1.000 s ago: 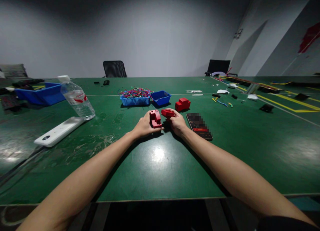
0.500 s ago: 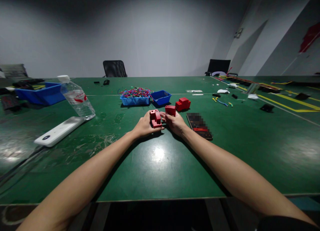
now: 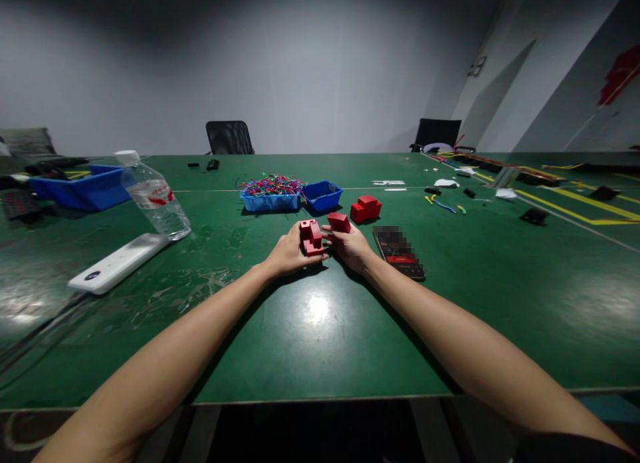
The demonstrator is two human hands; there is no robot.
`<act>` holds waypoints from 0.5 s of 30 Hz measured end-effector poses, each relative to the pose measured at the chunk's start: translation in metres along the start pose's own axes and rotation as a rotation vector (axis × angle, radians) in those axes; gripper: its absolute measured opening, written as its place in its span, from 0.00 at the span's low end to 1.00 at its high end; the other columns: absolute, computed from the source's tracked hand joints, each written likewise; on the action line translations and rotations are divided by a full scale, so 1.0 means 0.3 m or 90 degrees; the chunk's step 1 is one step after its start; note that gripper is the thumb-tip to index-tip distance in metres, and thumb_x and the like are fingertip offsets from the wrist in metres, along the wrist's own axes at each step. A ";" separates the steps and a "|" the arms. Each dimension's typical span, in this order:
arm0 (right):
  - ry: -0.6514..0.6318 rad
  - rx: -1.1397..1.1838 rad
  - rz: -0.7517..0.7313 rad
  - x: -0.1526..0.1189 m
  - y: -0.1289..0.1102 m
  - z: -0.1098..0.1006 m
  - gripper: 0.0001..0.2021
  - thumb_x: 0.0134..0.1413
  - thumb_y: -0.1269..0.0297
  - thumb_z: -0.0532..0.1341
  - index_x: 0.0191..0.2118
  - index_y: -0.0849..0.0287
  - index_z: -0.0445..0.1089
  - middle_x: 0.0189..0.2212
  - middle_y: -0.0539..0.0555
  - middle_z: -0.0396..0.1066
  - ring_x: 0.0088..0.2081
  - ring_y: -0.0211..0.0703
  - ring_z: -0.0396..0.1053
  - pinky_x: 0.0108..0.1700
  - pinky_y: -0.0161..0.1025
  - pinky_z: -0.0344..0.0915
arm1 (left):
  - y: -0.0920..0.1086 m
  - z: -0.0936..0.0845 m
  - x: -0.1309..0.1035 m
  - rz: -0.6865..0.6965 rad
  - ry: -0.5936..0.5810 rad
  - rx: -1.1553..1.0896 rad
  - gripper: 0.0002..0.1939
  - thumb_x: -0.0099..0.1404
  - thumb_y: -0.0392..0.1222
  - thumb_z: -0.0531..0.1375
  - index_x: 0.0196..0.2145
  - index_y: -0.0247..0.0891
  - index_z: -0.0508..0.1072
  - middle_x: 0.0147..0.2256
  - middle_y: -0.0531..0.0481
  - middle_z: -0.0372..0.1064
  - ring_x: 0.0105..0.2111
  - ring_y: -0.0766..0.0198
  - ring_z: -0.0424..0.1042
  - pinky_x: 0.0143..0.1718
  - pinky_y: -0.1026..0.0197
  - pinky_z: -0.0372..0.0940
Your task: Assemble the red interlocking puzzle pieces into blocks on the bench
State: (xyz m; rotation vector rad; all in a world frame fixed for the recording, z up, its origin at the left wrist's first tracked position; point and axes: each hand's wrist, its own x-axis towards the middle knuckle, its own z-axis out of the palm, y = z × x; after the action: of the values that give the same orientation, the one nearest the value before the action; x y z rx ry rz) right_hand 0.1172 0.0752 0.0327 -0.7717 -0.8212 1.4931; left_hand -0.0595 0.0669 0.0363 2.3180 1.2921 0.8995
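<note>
My left hand (image 3: 289, 251) is wrapped round a notched red block (image 3: 311, 238), whose stepped face shows between thumb and fingers. Just to its right, my right hand (image 3: 353, 248) grips a smaller red block (image 3: 339, 223), tilted, at its fingertips. The two held pieces are close together but apart. Another red block (image 3: 366, 209) rests on the green table behind my right hand. A phone (image 3: 399, 253) lies to the right of that hand.
Beyond my hands stand a light blue bin (image 3: 271, 202) of coloured wires and a dark blue bin (image 3: 324, 197). At left are a tilted water bottle (image 3: 157, 199), a white device (image 3: 120, 263) and a larger blue bin (image 3: 84, 187). Coloured wires (image 3: 443, 204) lie at right.
The small red block in my right hand has tilted and shifted slightly left. My left hand and its block look almost unchanged.
</note>
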 end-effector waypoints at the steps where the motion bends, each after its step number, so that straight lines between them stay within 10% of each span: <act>1: 0.014 -0.008 0.009 0.000 -0.002 0.000 0.16 0.42 0.75 0.66 0.39 0.56 0.67 0.30 0.48 0.74 0.28 0.37 0.74 0.26 0.30 0.65 | 0.000 0.000 0.000 -0.002 0.000 0.007 0.49 0.49 0.63 0.67 0.59 0.35 0.54 0.53 0.36 0.66 0.50 0.45 0.71 0.50 0.46 0.67; 10: 0.070 0.015 0.031 -0.008 -0.016 0.019 0.16 0.54 0.50 0.64 0.31 0.60 0.68 0.21 0.49 0.67 0.20 0.33 0.66 0.20 0.30 0.64 | -0.003 -0.001 0.001 0.000 0.004 0.019 0.49 0.48 0.63 0.67 0.59 0.35 0.54 0.51 0.37 0.66 0.49 0.45 0.72 0.49 0.47 0.68; 15: 0.055 0.010 0.046 -0.002 -0.008 0.014 0.10 0.53 0.59 0.65 0.32 0.60 0.69 0.22 0.49 0.69 0.21 0.34 0.68 0.22 0.29 0.66 | -0.002 -0.002 0.001 -0.002 0.005 0.004 0.48 0.48 0.63 0.67 0.59 0.35 0.55 0.49 0.39 0.68 0.48 0.47 0.73 0.47 0.48 0.68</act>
State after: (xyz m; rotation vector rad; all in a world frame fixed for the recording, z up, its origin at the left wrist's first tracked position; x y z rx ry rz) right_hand 0.1148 0.0746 0.0370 -0.8559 -0.7217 1.5177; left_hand -0.0601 0.0674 0.0364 2.3181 1.3034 0.9068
